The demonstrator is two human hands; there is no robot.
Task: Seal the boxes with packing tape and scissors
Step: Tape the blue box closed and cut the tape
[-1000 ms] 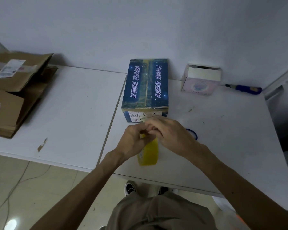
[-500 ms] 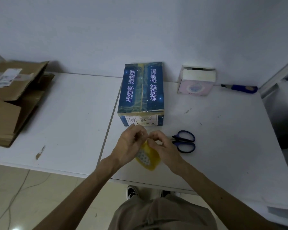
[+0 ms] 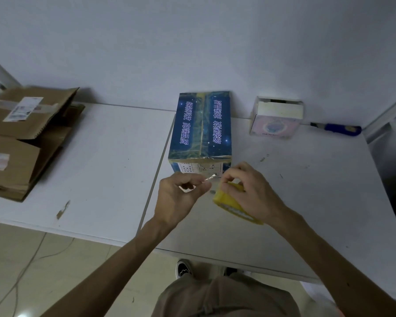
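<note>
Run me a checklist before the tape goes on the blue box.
1. Tape end pinched by left hand: ok.
2. Tape roll gripped by right hand: ok.
3. Blue box closed, just beyond the hands: ok.
4. Enough tape pulled free to span the box: not ok, only a short strip is out.
5. Scissors within reach: cannot tell, none in view.

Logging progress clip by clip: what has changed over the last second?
The hands, bunched over the tape roll earlier, have parted: the left hand pinches the tape end and draws it left, the right hand grips the roll, now further right. The scissors seen half a second ago are out of sight. The blue box, small white box and brown cartons stayed put.
</note>
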